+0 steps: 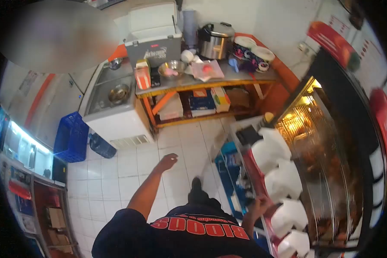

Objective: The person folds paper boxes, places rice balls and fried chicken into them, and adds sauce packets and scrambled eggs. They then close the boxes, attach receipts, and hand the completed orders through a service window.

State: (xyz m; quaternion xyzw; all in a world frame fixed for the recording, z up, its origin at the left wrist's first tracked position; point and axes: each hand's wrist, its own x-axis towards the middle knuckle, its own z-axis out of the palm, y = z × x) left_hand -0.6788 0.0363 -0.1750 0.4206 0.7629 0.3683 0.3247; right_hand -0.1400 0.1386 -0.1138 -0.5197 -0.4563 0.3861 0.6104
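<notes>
My left hand [167,162] hangs over the tiled floor with its fingers curled in; nothing can be made out in it besides a small pale spot between the fingers. Beside the cart, at the lower right, is my right hand [259,206]. It is close to the white paper containers [289,217], and blur hides whether its fingers touch anything. More white containers [271,150] stand in a row along the top of the cart [250,165]. Right of them, meat turns golden behind the glass of a lit rotisserie [303,124].
Ahead, a workbench [159,89] holds a cooler box [154,49], a metal bowl [172,69] and a steel cooker [216,41]. A white chest freezer [116,124], a blue crate [72,137] and a water bottle [101,146] stand at left.
</notes>
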